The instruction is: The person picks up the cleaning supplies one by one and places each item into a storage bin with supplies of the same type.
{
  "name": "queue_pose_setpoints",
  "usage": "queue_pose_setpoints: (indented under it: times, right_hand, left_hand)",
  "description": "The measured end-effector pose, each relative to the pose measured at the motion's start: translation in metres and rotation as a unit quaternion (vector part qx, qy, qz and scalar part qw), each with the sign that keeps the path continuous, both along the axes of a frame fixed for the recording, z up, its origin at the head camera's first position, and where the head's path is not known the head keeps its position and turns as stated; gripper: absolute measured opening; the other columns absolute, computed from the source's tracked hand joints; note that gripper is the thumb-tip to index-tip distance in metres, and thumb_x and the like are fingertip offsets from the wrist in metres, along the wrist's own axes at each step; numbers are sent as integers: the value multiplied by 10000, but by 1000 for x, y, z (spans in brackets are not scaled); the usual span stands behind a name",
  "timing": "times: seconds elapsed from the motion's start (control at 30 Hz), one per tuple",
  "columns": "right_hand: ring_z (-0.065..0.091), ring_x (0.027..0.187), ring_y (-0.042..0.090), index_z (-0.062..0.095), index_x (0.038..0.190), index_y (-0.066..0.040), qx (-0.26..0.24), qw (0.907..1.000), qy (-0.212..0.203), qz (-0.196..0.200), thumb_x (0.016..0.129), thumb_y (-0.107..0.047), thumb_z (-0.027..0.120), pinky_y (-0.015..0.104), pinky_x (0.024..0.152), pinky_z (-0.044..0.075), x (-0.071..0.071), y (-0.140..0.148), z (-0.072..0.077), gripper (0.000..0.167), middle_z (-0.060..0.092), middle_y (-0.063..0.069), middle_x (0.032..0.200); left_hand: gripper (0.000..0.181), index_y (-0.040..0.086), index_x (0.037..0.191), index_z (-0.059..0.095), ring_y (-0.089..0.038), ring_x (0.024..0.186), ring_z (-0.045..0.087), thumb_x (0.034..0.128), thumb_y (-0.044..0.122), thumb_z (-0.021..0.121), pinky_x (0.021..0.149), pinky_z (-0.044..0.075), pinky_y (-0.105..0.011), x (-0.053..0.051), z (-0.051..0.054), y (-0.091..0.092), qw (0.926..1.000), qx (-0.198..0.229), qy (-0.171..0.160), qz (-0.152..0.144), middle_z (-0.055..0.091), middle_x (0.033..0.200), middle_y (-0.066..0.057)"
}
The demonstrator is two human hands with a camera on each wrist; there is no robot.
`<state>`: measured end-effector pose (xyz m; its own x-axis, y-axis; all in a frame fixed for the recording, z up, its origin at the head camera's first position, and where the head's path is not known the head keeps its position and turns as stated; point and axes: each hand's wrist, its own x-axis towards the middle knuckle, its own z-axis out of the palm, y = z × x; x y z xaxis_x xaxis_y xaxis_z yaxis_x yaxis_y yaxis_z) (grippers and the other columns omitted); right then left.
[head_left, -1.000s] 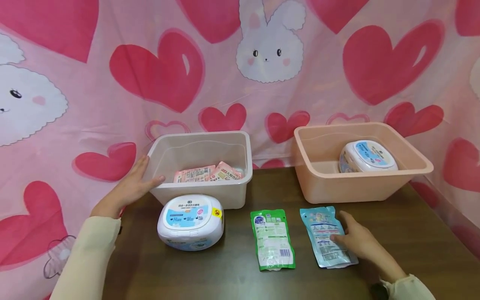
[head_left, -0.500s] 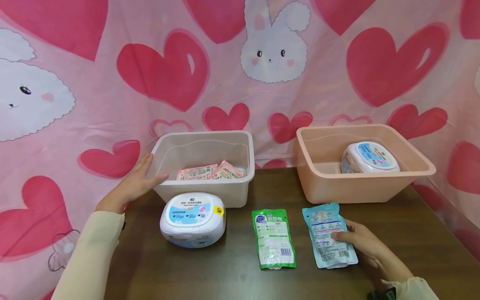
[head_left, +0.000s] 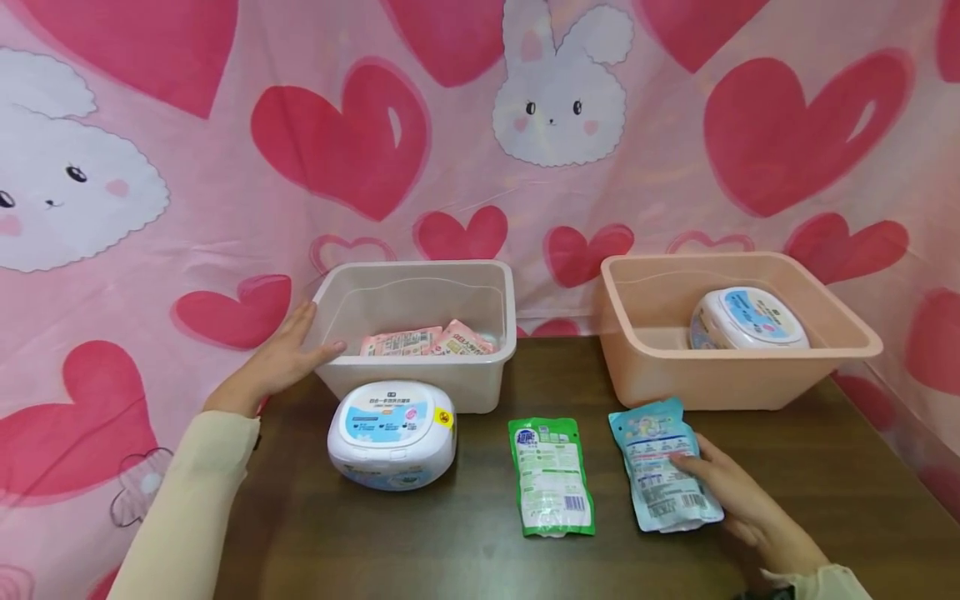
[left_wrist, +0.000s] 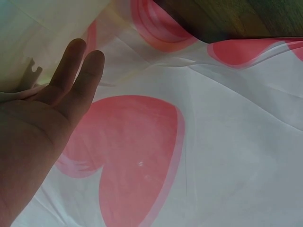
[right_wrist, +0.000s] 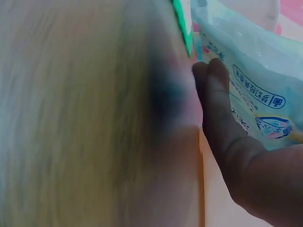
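Observation:
My right hand (head_left: 738,496) grips the right edge of a light blue pouch (head_left: 656,454), thumb on its printed face and the other fingers beneath. In the right wrist view those fingers (right_wrist: 222,113) lie against the underside of the pouch, which looks lifted off the table. My left hand (head_left: 281,362) rests at the left side of a pale beige bin (head_left: 420,379), its fingers extended along the outer wall and its thumb near the front rim. Two pink packets (head_left: 465,340) lie inside that bin. The left wrist view shows only part of this hand.
Before the beige bin stands a white lidded tub (head_left: 390,467). A green pouch (head_left: 553,483) lies flat to the left of the blue one. Behind, at the right, a peach bin (head_left: 675,383) contains another white tub (head_left: 753,321). A heart-patterned cloth (head_left: 570,200) hangs behind the table.
The right hand has closed on the blue pouch's edge, slid fingers under it and raised it slightly. My left hand keeps its place on the bin. The whole view has shifted a little.

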<state>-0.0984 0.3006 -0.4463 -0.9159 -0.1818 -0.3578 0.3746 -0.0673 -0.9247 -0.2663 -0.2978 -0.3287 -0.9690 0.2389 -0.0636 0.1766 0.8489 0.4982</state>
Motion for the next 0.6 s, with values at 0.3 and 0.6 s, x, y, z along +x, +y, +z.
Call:
queue_pose_setpoints:
  times: [0.3,0.6]
  right_hand:
    - [690,1013,236,-237,1552,-92,-1206,9919,76,385,1113,-206,380,464,822,585,0,-9,9,766,691,26,1124]
    - [713,975,276,-151,1547,-42,-1283,9902,300,467,1101,-165,418,475,787,596,-1,-24,18,734,712,82,1097]
  left_hand:
    - [1108,141,1618,-74,-476,1499,-9,905,654,601,1053,173,-786,0,0,1,9999,18,-95,95,-69,1669,-202]
    - [1113,141,1618,-75,-468,1502,-14,900,679,584,1067,152,-779,-2,-2,-1,9999,2,-91,99,-73,1671,-195]
